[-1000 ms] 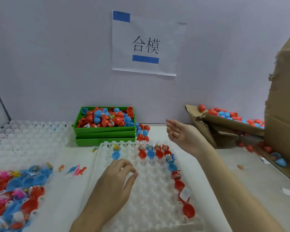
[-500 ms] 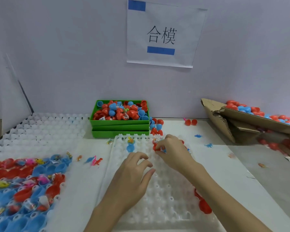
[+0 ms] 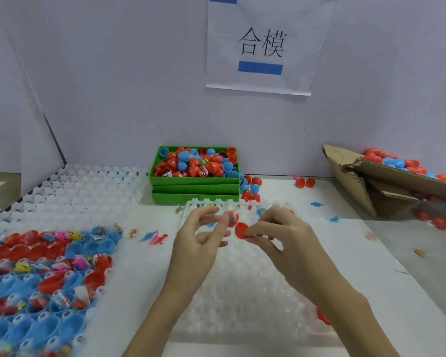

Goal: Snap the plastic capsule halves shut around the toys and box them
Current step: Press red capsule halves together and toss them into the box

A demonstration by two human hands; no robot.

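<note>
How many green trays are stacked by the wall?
3 green trays, stacked by the back wall: the top one holds red and blue capsule halves, two lie beneath it. More could be hidden underneath.

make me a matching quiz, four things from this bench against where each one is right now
Things:
1. green box
2. cardboard box
3. loose red capsule half
4. paper sign

Places:
A. pinched in the right hand
B. on the wall
C. far right of the table, tipped over
D. at the back of the table, in the middle

Pairs: 1-D, 2-C, 3-A, 4-B
</note>
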